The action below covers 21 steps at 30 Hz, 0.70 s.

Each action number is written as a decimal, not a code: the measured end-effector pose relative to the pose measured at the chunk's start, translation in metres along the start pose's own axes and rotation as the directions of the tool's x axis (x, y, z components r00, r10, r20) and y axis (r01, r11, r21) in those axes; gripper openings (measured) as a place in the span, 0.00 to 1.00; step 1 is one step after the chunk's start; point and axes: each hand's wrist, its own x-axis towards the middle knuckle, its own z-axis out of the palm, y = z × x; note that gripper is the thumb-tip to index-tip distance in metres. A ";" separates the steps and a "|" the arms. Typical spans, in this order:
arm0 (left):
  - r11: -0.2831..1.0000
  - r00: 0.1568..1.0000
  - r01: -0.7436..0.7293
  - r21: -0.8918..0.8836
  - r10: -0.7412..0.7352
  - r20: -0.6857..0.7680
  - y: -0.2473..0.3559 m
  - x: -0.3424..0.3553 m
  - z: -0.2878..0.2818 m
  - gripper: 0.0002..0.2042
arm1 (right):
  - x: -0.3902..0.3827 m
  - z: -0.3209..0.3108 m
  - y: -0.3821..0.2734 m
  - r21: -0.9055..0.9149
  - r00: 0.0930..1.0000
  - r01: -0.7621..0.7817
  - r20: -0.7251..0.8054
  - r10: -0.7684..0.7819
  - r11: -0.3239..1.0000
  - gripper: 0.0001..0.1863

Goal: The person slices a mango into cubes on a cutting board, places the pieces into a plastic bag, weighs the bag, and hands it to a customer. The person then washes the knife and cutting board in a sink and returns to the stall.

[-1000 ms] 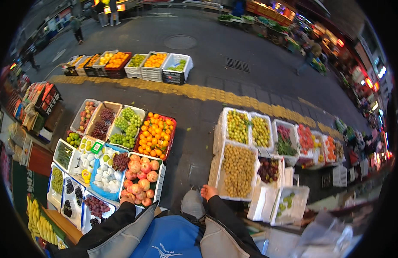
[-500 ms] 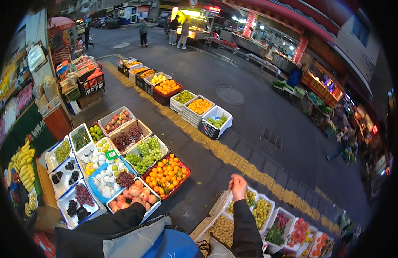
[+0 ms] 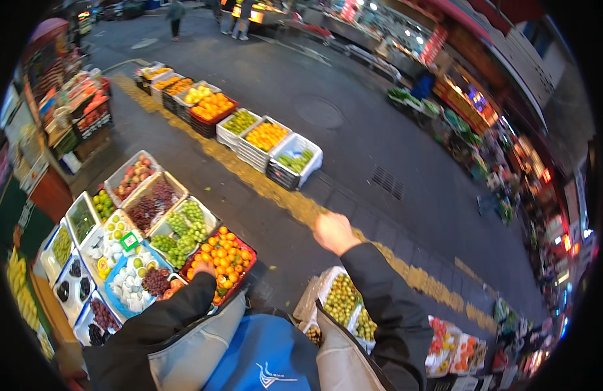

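My left hand (image 3: 202, 267) reaches down to the left edge of a heap of oranges (image 3: 228, 253) in a red crate (image 3: 250, 266). Its fingers are blurred and partly hidden, so I cannot see a grip. Out in front, above the paving, my right hand (image 3: 335, 232) is raised with curled fingers; whatever may be inside is hidden. Green grapes (image 3: 184, 228) fill the white box beside the oranges. Dark red grapes (image 3: 156, 281) lie in a blue-lined box (image 3: 110, 287) left of my left sleeve, with part of a reddish round fruit near the cuff.
A row of fruit crates (image 3: 249, 144) lines the yellow paving strip (image 3: 262, 184) ahead. Boxes of small green-brown fruit (image 3: 342, 298) stand near my right elbow. Bananas (image 3: 20, 287) hang at the far left. People and lit stalls (image 3: 477, 104) stand across the street.
My left hand has moved from the box of large reddish fruits to the crate of oranges. My right hand has gone forward and a little left. The view has shifted, and the crates appear further left.
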 end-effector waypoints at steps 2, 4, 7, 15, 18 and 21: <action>0.958 0.985 -0.165 -0.234 0.148 -0.087 0.093 0.043 -0.021 0.18 | 0.022 0.004 0.020 0.087 0.998 -0.050 -0.019 0.052 0.995 0.09; 0.814 0.959 -0.283 -0.507 0.253 -0.129 0.200 0.069 -0.051 0.15 | 0.041 0.011 0.043 0.095 0.996 -0.087 0.024 0.085 0.992 0.09; 0.573 0.765 -0.643 -0.509 0.457 -0.453 0.350 0.059 -0.085 0.09 | 0.064 0.042 0.086 0.115 0.993 -0.112 0.036 0.109 0.987 0.10; 0.415 0.559 -0.814 -0.405 0.750 -0.353 0.517 0.055 -0.076 0.11 | 0.100 0.123 0.184 0.291 0.978 -0.031 0.206 -0.031 0.956 0.18; 0.496 0.662 -0.686 -0.533 0.730 -0.172 0.542 0.079 -0.051 0.14 | 0.119 0.101 0.215 0.233 0.858 -0.018 0.503 -0.105 0.972 0.17; 0.503 0.665 -0.675 -0.540 0.731 -0.151 0.558 0.100 -0.034 0.17 | 0.130 0.087 0.229 0.341 0.871 -0.123 0.487 -0.063 0.932 0.17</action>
